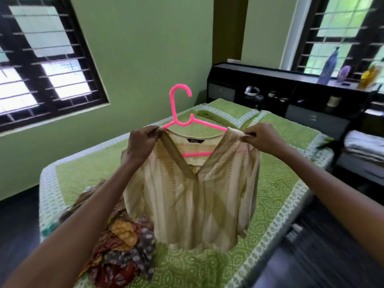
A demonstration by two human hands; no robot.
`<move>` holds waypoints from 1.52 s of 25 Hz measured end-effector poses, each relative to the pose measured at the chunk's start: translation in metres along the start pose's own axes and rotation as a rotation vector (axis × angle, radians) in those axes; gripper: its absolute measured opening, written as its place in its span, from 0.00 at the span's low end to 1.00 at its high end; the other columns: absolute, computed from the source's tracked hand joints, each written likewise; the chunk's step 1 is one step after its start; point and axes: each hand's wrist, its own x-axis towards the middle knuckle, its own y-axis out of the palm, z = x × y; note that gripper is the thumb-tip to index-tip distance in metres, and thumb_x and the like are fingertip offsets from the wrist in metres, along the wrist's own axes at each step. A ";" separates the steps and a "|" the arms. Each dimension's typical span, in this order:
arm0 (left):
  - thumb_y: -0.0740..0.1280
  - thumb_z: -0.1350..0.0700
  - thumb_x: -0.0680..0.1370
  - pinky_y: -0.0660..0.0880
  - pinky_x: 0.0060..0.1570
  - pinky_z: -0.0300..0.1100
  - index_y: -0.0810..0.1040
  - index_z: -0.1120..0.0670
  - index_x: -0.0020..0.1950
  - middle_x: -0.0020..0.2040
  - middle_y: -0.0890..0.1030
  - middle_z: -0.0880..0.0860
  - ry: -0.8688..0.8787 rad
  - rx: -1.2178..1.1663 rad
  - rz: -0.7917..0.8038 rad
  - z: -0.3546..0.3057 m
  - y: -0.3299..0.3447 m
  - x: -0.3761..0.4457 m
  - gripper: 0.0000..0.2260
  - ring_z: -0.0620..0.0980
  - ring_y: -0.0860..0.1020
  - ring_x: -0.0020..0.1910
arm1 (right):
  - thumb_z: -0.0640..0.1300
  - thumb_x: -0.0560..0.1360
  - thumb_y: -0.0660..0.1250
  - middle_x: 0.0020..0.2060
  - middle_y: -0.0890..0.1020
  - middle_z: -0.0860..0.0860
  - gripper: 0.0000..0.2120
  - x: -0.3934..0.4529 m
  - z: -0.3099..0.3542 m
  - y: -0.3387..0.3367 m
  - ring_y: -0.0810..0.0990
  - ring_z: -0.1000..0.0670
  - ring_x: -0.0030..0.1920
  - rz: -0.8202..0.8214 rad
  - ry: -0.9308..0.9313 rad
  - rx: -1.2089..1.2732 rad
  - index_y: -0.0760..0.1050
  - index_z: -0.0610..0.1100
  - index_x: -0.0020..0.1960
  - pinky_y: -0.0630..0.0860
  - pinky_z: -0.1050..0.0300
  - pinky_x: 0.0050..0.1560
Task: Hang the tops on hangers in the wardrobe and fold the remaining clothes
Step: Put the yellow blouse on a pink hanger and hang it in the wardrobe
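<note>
A cream, sheer top (193,196) with a V-neck hangs in the air over the bed on a pink plastic hanger (180,104). The hanger's hook points up and its crossbar shows through the neckline. My left hand (143,142) pinches the top's left shoulder at the hanger's end. My right hand (259,139) pinches the right shoulder at the other end. A heap of patterned clothes (122,246) in yellow, red and grey lies on the bed below my left forearm.
The bed (276,204) has a green and white patterned cover. A dark headboard unit (270,94) with shelves and small items stands behind it. Folded white cloth (363,144) lies at the right. Barred windows are at left and right. No wardrobe is in view.
</note>
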 end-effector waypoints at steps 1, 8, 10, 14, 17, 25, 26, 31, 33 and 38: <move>0.70 0.62 0.73 0.69 0.40 0.37 0.84 0.61 0.49 0.44 0.84 0.60 0.000 -0.013 0.009 -0.014 0.019 0.006 0.07 0.52 0.82 0.44 | 0.39 0.70 0.71 0.27 0.75 0.40 0.12 -0.005 -0.021 -0.010 0.74 0.46 0.31 -0.034 0.027 0.003 0.75 0.32 0.34 0.60 0.54 0.32; 0.70 0.60 0.74 0.70 0.38 0.42 0.84 0.60 0.50 0.44 0.84 0.59 0.085 -0.140 0.096 -0.123 0.168 0.043 0.07 0.51 0.82 0.43 | 0.40 0.70 0.73 0.24 0.70 0.41 0.14 -0.053 -0.151 -0.095 0.69 0.46 0.29 -0.174 0.243 0.009 0.73 0.34 0.31 0.60 0.61 0.30; 0.70 0.60 0.73 0.71 0.38 0.42 0.83 0.61 0.51 0.44 0.84 0.59 0.124 -0.201 0.145 -0.148 0.210 0.054 0.08 0.54 0.82 0.43 | 0.41 0.70 0.73 0.26 0.75 0.44 0.10 -0.070 -0.181 -0.113 0.72 0.50 0.31 -0.212 0.316 0.014 0.79 0.35 0.35 0.62 0.64 0.31; 0.69 0.59 0.73 0.77 0.43 0.49 0.83 0.61 0.51 0.45 0.84 0.58 0.215 -0.344 0.271 -0.210 0.316 0.080 0.09 0.55 0.82 0.45 | 0.44 0.70 0.73 0.29 0.79 0.47 0.07 -0.106 -0.255 -0.152 0.74 0.59 0.30 -0.263 0.517 0.018 0.81 0.43 0.35 0.66 0.64 0.32; 0.70 0.61 0.73 0.76 0.42 0.47 0.83 0.61 0.50 0.44 0.84 0.58 0.274 -0.454 0.322 -0.260 0.393 0.099 0.07 0.53 0.82 0.44 | 0.46 0.70 0.73 0.34 0.82 0.48 0.08 -0.125 -0.310 -0.178 0.79 0.51 0.35 -0.308 0.636 -0.045 0.83 0.40 0.41 0.72 0.60 0.35; 0.67 0.54 0.74 0.75 0.38 0.47 0.83 0.58 0.48 0.40 0.84 0.57 0.536 -0.600 0.525 -0.388 0.560 0.135 0.10 0.55 0.82 0.40 | 0.41 0.71 0.72 0.36 0.80 0.50 0.07 -0.167 -0.414 -0.238 0.76 0.55 0.35 -0.369 0.930 -0.175 0.82 0.39 0.48 0.65 0.69 0.33; 0.67 0.54 0.74 0.74 0.37 0.47 0.83 0.58 0.48 0.40 0.84 0.57 0.562 -0.622 0.537 -0.401 0.574 0.134 0.10 0.55 0.82 0.40 | 0.40 0.71 0.72 0.36 0.80 0.49 0.06 -0.174 -0.422 -0.241 0.78 0.52 0.36 -0.377 0.954 -0.185 0.82 0.39 0.47 0.66 0.69 0.33; 0.69 0.55 0.74 0.74 0.39 0.46 0.83 0.58 0.48 0.41 0.84 0.56 0.636 -0.724 0.680 -0.476 0.670 0.120 0.09 0.54 0.82 0.41 | 0.40 0.70 0.72 0.34 0.81 0.47 0.03 -0.218 -0.475 -0.255 0.76 0.51 0.36 -0.435 1.125 -0.208 0.82 0.41 0.43 0.68 0.61 0.34; 0.70 0.55 0.74 0.75 0.40 0.46 0.83 0.58 0.48 0.41 0.84 0.56 0.649 -0.761 0.712 -0.508 0.708 0.114 0.09 0.53 0.82 0.42 | 0.41 0.69 0.73 0.32 0.80 0.48 0.02 -0.234 -0.500 -0.267 0.76 0.51 0.35 -0.470 1.167 -0.189 0.81 0.43 0.39 0.69 0.58 0.36; 0.72 0.59 0.73 0.70 0.39 0.37 0.83 0.60 0.51 0.43 0.84 0.56 0.679 -0.840 0.818 -0.595 0.787 0.095 0.08 0.52 0.82 0.43 | 0.43 0.71 0.72 0.33 0.81 0.47 0.04 -0.271 -0.558 -0.296 0.77 0.49 0.35 -0.550 1.267 -0.192 0.81 0.43 0.38 0.73 0.50 0.44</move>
